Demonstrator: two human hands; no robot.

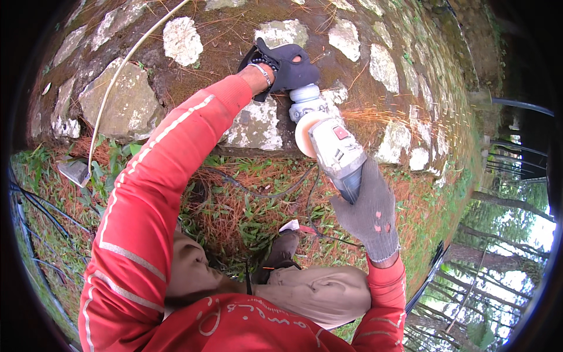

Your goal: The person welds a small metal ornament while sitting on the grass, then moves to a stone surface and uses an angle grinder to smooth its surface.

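Note:
My right hand [370, 211], in a grey knitted glove with holes, is closed round the rear of a whitish angle grinder [337, 144]. A pale orange disc [304, 134] shows at the grinder's left side. Orange sparks [387, 116] stream off to the right across the stones. Ahead of the grinder is a whitish, ribbed cylindrical piece [305, 94]; its exact kind is unclear. My left hand [296, 67], in a black glove with a hole, curls over its far end. Most of the left fingers are hidden by the glove and the piece.
A mossy stone wall [249, 126] runs across the far side. A pale cable [114, 88] hangs down it to a grey block [74, 172]. Dark cords [252, 190] lie in grass and pine needles near my shoe [281, 249]. Tree trunks [498, 258] stand at right.

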